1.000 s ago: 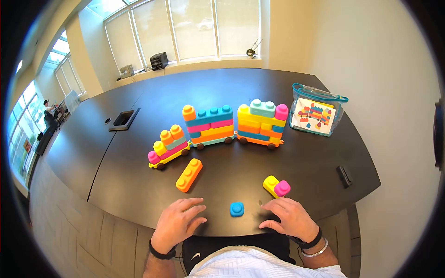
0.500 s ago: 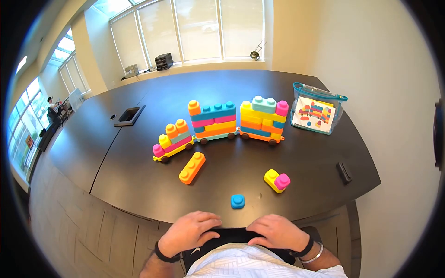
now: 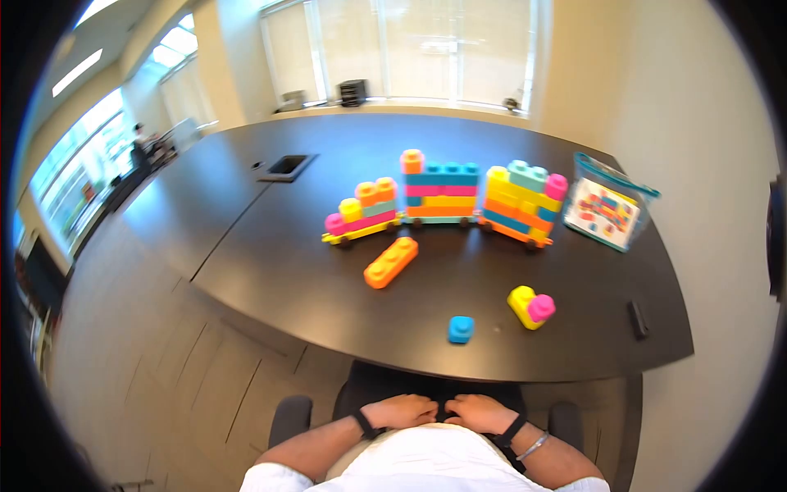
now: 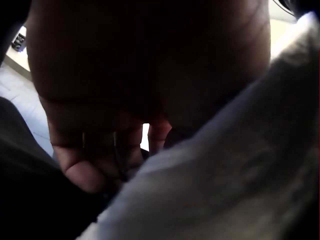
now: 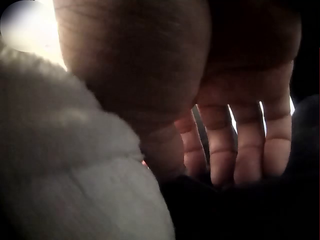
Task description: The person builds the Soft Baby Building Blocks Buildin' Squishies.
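Observation:
My left hand [image 3: 402, 410] and right hand [image 3: 479, 412] rest close together in my lap, below the table's near edge. In the right wrist view, the fingers [image 5: 222, 145] hang loosely bent against dark cloth with nothing in them. The left palm [image 4: 115, 95] is in shadow, its fingers loosely bent and partly hidden by pale cloth. Nearest the hands on the table is a small blue block [image 3: 461, 330]. To its right lies a yellow block [image 3: 522, 303] with a pink block [image 3: 541, 308] at its near end. A long orange block [image 3: 391, 263] lies farther left.
Behind the loose blocks stands a block train: a low car [image 3: 361, 215], a middle car [image 3: 441, 201] and a right car [image 3: 518, 209]. A clear zip bag [image 3: 605, 209] with a picture card stands right of it. A black object [image 3: 639, 320] lies near the table's right edge.
Both hands have drawn back from beside the blue block, off the table and into my lap, closer together. The head view has shifted; the blocks and train keep their places on the table.

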Available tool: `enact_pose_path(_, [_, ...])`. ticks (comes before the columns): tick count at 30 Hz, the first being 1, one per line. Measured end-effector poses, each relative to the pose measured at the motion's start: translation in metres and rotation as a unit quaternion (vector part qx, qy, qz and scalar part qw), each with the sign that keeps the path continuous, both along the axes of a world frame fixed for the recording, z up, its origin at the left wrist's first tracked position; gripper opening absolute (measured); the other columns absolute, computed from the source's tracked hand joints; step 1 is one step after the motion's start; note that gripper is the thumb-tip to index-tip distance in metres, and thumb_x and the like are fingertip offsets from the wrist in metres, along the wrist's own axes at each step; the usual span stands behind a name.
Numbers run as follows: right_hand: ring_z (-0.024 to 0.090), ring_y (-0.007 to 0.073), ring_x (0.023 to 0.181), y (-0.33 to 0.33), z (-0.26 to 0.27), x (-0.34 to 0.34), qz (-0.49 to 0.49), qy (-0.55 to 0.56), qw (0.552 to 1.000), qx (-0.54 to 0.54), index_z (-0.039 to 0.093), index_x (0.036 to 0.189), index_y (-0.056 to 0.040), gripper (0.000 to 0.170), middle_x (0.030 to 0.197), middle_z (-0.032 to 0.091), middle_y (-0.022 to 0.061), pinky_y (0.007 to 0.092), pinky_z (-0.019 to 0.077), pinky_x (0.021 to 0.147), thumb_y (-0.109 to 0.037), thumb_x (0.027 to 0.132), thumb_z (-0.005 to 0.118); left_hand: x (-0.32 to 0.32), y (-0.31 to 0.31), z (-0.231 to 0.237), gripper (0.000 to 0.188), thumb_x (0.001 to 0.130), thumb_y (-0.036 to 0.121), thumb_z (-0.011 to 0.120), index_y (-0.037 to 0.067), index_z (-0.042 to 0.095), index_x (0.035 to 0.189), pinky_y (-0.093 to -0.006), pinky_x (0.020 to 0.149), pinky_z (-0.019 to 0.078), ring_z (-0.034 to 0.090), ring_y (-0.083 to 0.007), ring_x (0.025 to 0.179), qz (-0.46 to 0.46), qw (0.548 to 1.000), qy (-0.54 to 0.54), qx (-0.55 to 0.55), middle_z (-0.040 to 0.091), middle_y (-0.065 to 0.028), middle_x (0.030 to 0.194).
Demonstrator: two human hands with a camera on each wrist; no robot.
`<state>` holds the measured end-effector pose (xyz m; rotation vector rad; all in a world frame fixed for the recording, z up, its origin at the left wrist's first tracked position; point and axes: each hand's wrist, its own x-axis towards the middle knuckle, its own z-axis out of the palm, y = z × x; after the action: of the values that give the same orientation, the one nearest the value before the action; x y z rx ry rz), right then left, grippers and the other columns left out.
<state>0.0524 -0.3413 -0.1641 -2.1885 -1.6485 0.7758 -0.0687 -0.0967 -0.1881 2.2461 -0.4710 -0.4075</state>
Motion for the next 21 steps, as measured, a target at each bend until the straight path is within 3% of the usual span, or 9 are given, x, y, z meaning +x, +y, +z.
enact_pose_path(3, [0.076,0.0439,0.104,0.006,-0.011,0.005,0.014,-0.007,1.000,0.014,0.075,0.127,-0.0078,0.043,0.113,0.075,0.0204,0.0542,0.0619,0.091,-0.045,0.104,0.075,0.013,0.007,-0.007,0.031,0.112,0.035,0.069,0.004,0.070,0.107,-0.0531,0.080,0.0557,0.075,-0.0433,0.095,-0.006,0.999,0.033,-0.003,0.075,-0.0203,0.096])
enact_pose_path(5, [0.076,0.0429,0.105,0.011,0.004,0.001,-0.018,-0.019,0.998,-0.048,0.076,0.128,-0.0080,0.047,0.114,0.076,0.0197,0.0534,0.0623,0.091,-0.047,0.103,0.077,0.015,0.006,-0.004,0.031,0.112,0.035,0.069,0.005,0.069,0.105,-0.0533,0.079,0.0551,0.074,-0.0433,0.094,0.005,0.999,0.038,0.015,0.076,-0.0199,0.095])
enact_pose_path(18, [0.077,0.0406,0.101,0.011,-0.006,0.008,-0.008,-0.016,1.000,-0.024,0.075,0.124,-0.0102,0.042,0.112,0.076,0.0182,0.0513,0.0621,0.088,-0.044,0.099,0.082,0.015,0.003,-0.008,0.030,0.112,0.035,0.069,0.005,0.067,0.105,-0.0549,0.076,0.0540,0.074,-0.0440,0.090,0.017,0.999,0.039,0.027,0.075,-0.0189,0.093])
enact_pose_path(21, [0.075,0.0418,0.110,0.011,-0.001,0.008,-0.025,-0.004,0.998,-0.053,0.074,0.124,-0.0103,0.045,0.116,0.076,0.0186,0.0522,0.0609,0.093,-0.046,0.099,0.082,0.016,0.001,-0.010,0.030,0.111,0.034,0.071,0.005,0.067,0.103,-0.0547,0.075,0.0532,0.073,-0.0437,0.087,0.015,0.999,0.039,0.027,0.074,-0.0189,0.089])
